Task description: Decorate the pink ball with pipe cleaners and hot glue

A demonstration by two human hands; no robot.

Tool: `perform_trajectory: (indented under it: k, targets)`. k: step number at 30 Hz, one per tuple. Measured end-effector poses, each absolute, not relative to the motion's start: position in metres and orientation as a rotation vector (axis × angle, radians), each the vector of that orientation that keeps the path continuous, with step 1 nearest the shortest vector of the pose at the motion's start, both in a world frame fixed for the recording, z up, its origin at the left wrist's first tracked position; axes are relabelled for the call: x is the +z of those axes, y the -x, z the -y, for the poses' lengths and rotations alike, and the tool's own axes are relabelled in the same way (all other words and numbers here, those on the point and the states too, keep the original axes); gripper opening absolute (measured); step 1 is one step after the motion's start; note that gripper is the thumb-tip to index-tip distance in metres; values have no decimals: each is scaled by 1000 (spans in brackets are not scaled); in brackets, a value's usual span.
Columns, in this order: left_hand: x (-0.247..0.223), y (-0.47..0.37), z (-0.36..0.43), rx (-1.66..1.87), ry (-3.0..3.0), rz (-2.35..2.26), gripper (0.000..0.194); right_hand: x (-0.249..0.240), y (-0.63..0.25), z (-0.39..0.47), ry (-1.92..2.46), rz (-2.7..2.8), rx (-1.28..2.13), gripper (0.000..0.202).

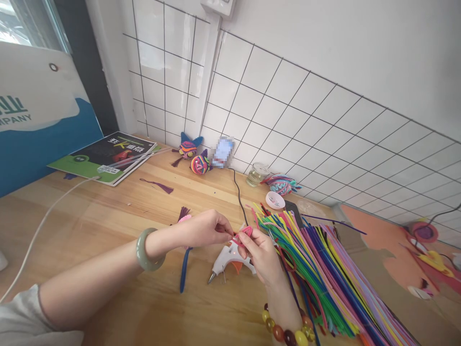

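Note:
Near the middle of the view, a small pink-red looped piece (245,231) is pinched between my two hands. My left hand (207,228), with a green bangle on its wrist, grips its left end between thumb and fingertips. My right hand (262,252), above a bead bracelet, holds the loop from the right. Below them a white glue gun (226,259) lies on the wooden table (151,307), its metal tip pointing left. A blue pipe-cleaner strip (185,271) and a pink piece (185,218) with a dark tassel are partly hidden by my left forearm.
Bundled coloured pipe cleaners (317,269) cover the right side. Along the wall stand two colourful ornaments (200,164), a phone (222,152), a glass jar (256,175) and a pink dish (275,200). A purple tassel (158,185) and a magazine (111,154) lie at the left.

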State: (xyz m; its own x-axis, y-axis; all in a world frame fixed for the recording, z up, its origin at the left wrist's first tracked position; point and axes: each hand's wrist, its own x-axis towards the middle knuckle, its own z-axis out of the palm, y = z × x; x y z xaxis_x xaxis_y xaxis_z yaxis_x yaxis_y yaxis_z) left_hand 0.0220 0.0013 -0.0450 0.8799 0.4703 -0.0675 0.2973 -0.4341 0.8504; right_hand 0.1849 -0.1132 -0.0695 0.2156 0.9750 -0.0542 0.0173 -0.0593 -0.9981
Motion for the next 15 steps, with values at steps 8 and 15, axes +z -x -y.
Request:
perform_trajectory:
  k: [8, 15]
  targets:
    - [-40, -20, -1, 280, -2124, -498, 27, -68, -185, 114, 1388, 1101, 1077, 29]
    - [-39, -20, -1, 296, -2141, -456, 23, -69, -186, 114, 1390, 1116, 1083, 30]
